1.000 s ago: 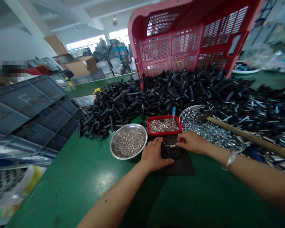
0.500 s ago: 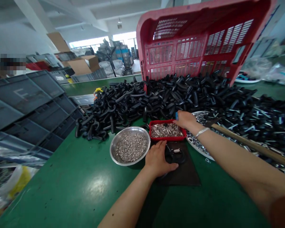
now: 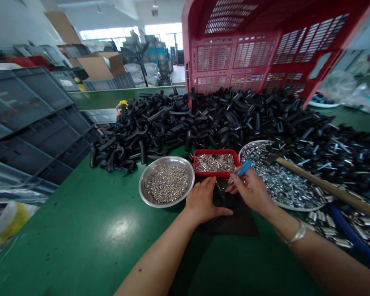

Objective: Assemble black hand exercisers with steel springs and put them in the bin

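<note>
My left hand (image 3: pixel 205 200) presses a black hooked plastic part (image 3: pixel 222 200) down on a dark mat (image 3: pixel 239 224), its fingers at the far side and its thumb stretched along the near side. The palm hides some of the part. My right hand (image 3: pixel 249 189) is closed on a slim blue-handled tool (image 3: pixel 244 167). The tool leans, with its lower end down by the black part; its tip is too small to make out. Just beyond both hands sits a red tray (image 3: pixel 216 174) of small metal pins. A steel bowl (image 3: pixel 144 196) of tiny metal pieces stands beside my left hand.
Black plastic parts (image 3: pixel 172 119) are heaped along the back, before a tilted red crate (image 3: pixel 234 57). At right, a hammer (image 3: pixel 320 179) lies across a white plate (image 3: pixel 299 209) of shiny metal pieces. Stacked grey crates (image 3: pixel 33 111) stand at the left.
My right hand has come back from the red tray's far right corner to the black part, bringing the blue-handled tool. My left hand stays on the part. The view has shifted slightly.
</note>
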`<state>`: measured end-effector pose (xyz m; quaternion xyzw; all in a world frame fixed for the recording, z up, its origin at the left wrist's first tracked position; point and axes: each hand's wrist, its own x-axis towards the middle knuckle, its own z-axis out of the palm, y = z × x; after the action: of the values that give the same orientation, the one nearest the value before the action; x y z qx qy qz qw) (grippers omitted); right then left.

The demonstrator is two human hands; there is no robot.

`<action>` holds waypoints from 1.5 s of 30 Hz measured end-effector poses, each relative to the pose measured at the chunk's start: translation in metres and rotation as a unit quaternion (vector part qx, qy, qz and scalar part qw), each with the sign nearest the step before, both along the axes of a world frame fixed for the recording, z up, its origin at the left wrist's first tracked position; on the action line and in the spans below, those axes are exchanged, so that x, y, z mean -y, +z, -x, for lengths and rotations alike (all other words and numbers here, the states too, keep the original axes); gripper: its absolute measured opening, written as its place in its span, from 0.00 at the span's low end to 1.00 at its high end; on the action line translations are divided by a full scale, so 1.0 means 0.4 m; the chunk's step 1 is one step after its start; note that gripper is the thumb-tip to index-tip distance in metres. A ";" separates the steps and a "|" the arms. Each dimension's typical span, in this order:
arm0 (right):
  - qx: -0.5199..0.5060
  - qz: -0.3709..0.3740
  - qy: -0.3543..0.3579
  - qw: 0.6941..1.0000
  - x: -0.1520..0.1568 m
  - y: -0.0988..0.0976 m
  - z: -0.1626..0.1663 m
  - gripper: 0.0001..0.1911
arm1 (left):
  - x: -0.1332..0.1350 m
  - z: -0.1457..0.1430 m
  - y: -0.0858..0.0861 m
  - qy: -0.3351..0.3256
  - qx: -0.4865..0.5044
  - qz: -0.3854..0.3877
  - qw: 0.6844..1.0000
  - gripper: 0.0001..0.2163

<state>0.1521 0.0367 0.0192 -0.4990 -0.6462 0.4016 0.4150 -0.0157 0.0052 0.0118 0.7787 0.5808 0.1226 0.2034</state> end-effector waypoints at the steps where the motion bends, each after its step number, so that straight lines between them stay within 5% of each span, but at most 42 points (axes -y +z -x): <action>1: -0.014 0.005 -0.007 1.000 0.014 -0.015 -0.002 0.16 | 0.000 0.001 0.001 -0.005 -0.003 0.000 1.000 0.49; 7: -0.082 0.018 -0.003 0.996 0.025 -0.061 -0.014 0.18 | -0.005 -0.001 0.002 -0.012 -0.023 -0.015 1.000 0.23; 16: 0.008 -0.038 -0.052 0.998 0.051 -0.056 0.014 0.15 | -0.005 -0.014 0.005 0.046 -0.015 -0.008 0.999 0.22; 19: -0.080 0.047 -0.045 0.995 0.034 -0.048 0.012 0.19 | -0.008 -0.013 0.005 0.041 -0.011 -0.012 0.999 0.22; 24: -0.151 0.192 0.066 0.967 0.014 -0.036 -0.006 0.23 | -0.010 -0.009 0.000 0.029 -0.005 -0.024 0.999 0.22; 30: -0.157 0.084 -0.051 0.983 0.028 -0.048 0.001 0.23 | -0.005 -0.009 0.003 0.032 -0.010 -0.022 0.999 0.22; 39: 0.000 -0.028 -0.015 0.999 0.036 -0.046 0.005 0.16 | -0.005 -0.009 0.003 0.037 -0.010 -0.021 0.999 0.21; 45: 0.205 -0.115 0.001 0.972 0.029 -0.028 0.017 0.13 | -0.003 -0.008 0.001 0.035 -0.003 -0.036 0.999 0.21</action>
<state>0.1455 0.0249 0.0081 -0.5192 -0.7597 0.2139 0.3279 -0.0124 0.0062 0.0121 0.7650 0.6036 0.1477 0.1690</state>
